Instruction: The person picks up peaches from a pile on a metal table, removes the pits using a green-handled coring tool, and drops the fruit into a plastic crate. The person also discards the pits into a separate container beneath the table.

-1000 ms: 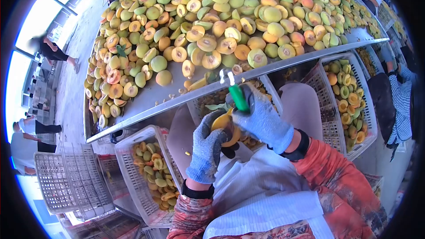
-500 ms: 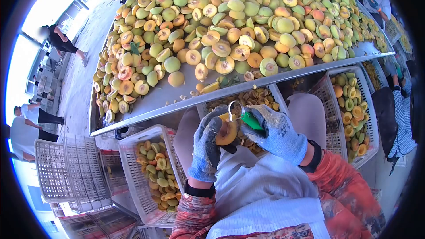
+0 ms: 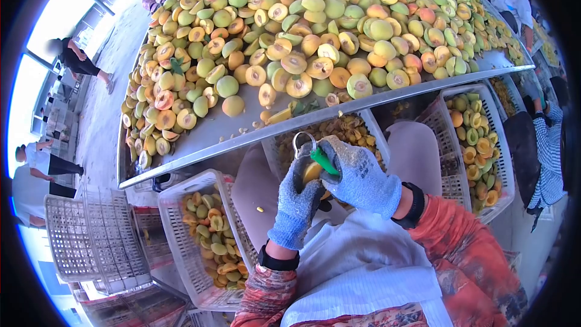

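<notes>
My left hand (image 3: 295, 204), in a blue-grey coated glove, is closed around a yellow-orange peach half (image 3: 311, 173), mostly covered by the fingers. My right hand (image 3: 365, 177), gloved alike, grips a pitting tool by its green handle (image 3: 325, 161). The tool's curved metal loop (image 3: 295, 138) sticks out beyond the left fingertips, above the fruit. Both hands meet over my lap, just in front of the metal table edge. Below them, a crate (image 3: 380, 136) holds scraps and cut bits.
The metal table (image 3: 254, 112) bears a large heap of whole and halved peaches. Crates of peach halves stand at my left (image 3: 227, 197) and right (image 3: 505, 163). Stacked crates (image 3: 91, 230) are at far left. Other people stand or sit around.
My hands have come closer together, the right moving left and the tool's loop with it. The peach half is now more hidden. A small yellow bit shows by my left leg.
</notes>
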### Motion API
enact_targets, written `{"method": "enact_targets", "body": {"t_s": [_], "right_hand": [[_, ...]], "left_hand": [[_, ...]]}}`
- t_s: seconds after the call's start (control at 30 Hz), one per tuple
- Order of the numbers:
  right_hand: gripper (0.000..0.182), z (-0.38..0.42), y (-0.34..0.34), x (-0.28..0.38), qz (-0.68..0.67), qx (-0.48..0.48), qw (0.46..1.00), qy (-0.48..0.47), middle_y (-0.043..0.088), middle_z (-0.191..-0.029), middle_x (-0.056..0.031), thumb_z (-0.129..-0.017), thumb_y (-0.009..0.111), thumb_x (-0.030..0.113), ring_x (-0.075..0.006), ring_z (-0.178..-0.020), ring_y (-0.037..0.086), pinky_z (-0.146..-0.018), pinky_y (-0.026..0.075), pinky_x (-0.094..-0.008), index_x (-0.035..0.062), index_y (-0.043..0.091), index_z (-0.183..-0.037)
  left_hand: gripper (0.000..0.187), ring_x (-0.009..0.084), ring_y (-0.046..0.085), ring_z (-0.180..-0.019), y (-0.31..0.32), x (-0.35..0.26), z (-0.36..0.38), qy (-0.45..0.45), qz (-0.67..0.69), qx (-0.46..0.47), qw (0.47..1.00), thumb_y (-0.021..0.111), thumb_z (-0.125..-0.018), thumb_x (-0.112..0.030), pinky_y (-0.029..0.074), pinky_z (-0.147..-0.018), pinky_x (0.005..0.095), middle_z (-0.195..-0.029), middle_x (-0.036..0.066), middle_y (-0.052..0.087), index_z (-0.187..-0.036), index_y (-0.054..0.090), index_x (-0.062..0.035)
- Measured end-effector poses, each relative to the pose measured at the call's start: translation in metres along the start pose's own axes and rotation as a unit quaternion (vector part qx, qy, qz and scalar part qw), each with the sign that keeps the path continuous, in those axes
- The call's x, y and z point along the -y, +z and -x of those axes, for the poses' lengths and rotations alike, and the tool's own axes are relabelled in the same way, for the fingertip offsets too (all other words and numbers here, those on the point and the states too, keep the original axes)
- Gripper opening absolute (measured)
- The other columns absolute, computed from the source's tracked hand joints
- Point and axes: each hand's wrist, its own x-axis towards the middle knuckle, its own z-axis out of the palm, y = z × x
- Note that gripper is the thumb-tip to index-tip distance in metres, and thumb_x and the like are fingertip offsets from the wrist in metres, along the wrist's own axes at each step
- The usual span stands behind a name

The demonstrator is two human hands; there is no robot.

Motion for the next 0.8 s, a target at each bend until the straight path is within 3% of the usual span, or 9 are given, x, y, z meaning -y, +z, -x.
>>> {"method": "enact_targets", "body": {"t_s": [0.07, 0.1, 0.13, 0.2, 0.33, 0.37, 0.43, 0.57, 0.8], "right_hand": [[0.039, 0.0, -0.007, 0.013, -0.142, 0.009, 0.99, 0.007, 0.056, -0.082, -0.0156, -0.072, 0.063, 0.006, -0.0362, -0.078, 0.059, -0.064, 0.048, -0.0377, 0.0038, 0.048, -0.108], [0.027, 0.002, -0.008, 0.025, -0.145, -0.013, 0.989, -0.015, 0.058, -0.084, -0.0142, -0.074, 0.06, 0.011, -0.031, -0.075, 0.06, -0.064, 0.048, -0.0378, 0.007, 0.051, -0.099], [0.027, -0.002, -0.011, 0.024, -0.144, -0.013, 0.989, -0.02, 0.058, -0.084, -0.0142, -0.074, 0.06, 0.011, -0.031, -0.075, 0.06, -0.064, 0.048, -0.0378, 0.007, 0.051, -0.099], [0.027, -0.01, -0.023, 0.014, -0.26, -0.043, 0.964, 0.024, 0.059, -0.085, -0.0137, -0.077, 0.061, 0.014, -0.0308, -0.075, 0.06, -0.065, 0.048, -0.0377, 0.0064, 0.052, -0.101], [0.032, -0.001, -0.026, -0.04, 0.099, -0.028, 0.994, 0.044, 0.061, -0.081, -0.0126, -0.078, 0.064, 0.021, -0.0296, -0.075, 0.06, -0.065, 0.049, -0.036, 0.0055, 0.054, -0.103], [0.034, 0.004, -0.025, -0.03, 0.069, -0.036, 0.997, 0.006, 0.061, -0.078, -0.0124, -0.078, 0.064, 0.025, -0.0291, -0.069, 0.061, -0.06, 0.049, -0.0364, 0.0045, 0.053, -0.102], [0.033, 0.016, -0.02, -0.003, 0.086, 0.027, 0.996, -0.019, 0.061, -0.075, -0.0121, -0.079, 0.063, 0.026, -0.0287, -0.066, 0.061, -0.057, 0.049, -0.0366, 0.0043, 0.053, -0.102], [0.03, 0.012, -0.013, 0.01, 0.121, 0.098, 0.987, -0.04, 0.06, -0.07, -0.0115, -0.081, 0.059, 0.029, -0.027, -0.058, 0.061, -0.05, 0.047, -0.0358, 0.0045, 0.051, -0.096], [0.035, 0.012, -0.008, 0.016, 0.076, 0.114, 0.991, 0.006, 0.058, -0.063, -0.0144, -0.08, 0.062, 0.034, -0.0323, -0.056, 0.059, -0.049, 0.045, -0.0388, 0.0029, 0.053, -0.094]], "left_hand": [[0.052, 0.0124, 0.056, -0.091, -0.001, 0.009, -0.01, 0.073, -0.031, -0.044, 0.996, 0.044, -0.08, 0.005, 0.047, -0.074, 0.021, -0.112, 0.011, 0.054, -0.13, 0.038, -0.0025], [0.048, 0.0161, 0.06, -0.083, -0.013, 0.023, -0.026, 0.188, -0.15, -0.05, 0.969, 0.047, -0.08, 0.003, 0.051, -0.067, 0.0231, -0.108, 0.012, 0.055, -0.128, 0.04, -0.0019], [0.048, 0.0161, 0.06, -0.083, -0.023, 0.036, -0.027, 0.192, -0.15, -0.052, 0.968, 0.047, -0.08, 0.003, 0.051, -0.067, 0.0231, -0.108, 0.012, 0.055, -0.128, 0.04, -0.0019], [0.048, 0.0224, 0.063, -0.076, -0.012, 0.002, -0.01, 0.032, 0.113, -0.016, 0.993, 0.052, -0.079, -0.002, 0.055, -0.058, 0.029, -0.107, 0.013, 0.055, -0.126, 0.041, -0.0023], [0.043, 0.0219, 0.064, -0.068, -0.033, -0.006, -0.013, 0.05, 0.223, -0.038, 0.973, 0.052, -0.087, -0.031, 0.054, -0.045, 0.0314, -0.093, 0.011, 0.059, -0.119, 0.047, -0.002], [0.043, 0.0219, 0.064, -0.068, -0.034, -0.008, -0.012, 0.055, 0.225, -0.043, 0.972, 0.052, -0.087, -0.031, 0.054, -0.045, 0.0314, -0.093, 0.011, 0.059, -0.119, 0.047, -0.002], [0.043, 0.0201, 0.064, -0.078, -0.032, -0.011, -0.007, 0.113, 0.019, -0.049, 0.992, 0.048, -0.089, -0.034, 0.054, -0.056, 0.0299, -0.098, 0.011, 0.059, -0.118, 0.05, -0.0009], [0.04, 0.0165, 0.055, -0.098, -0.023, -0.008, -0.009, 0.154, 0.031, -0.054, 0.986, 0.044, -0.092, -0.031, 0.045, -0.085, 0.0282, -0.111, 0.01, 0.057, -0.115, 0.054, 0.0013], [0.036, 0.0179, 0.053, -0.102, -0.01, -0.014, 0.006, 0.179, -0.01, -0.101, 0.979, 0.048, -0.091, -0.023, 0.04, -0.091, 0.0297, -0.112, 0.011, 0.058, -0.114, 0.053, 0.0042]]}}
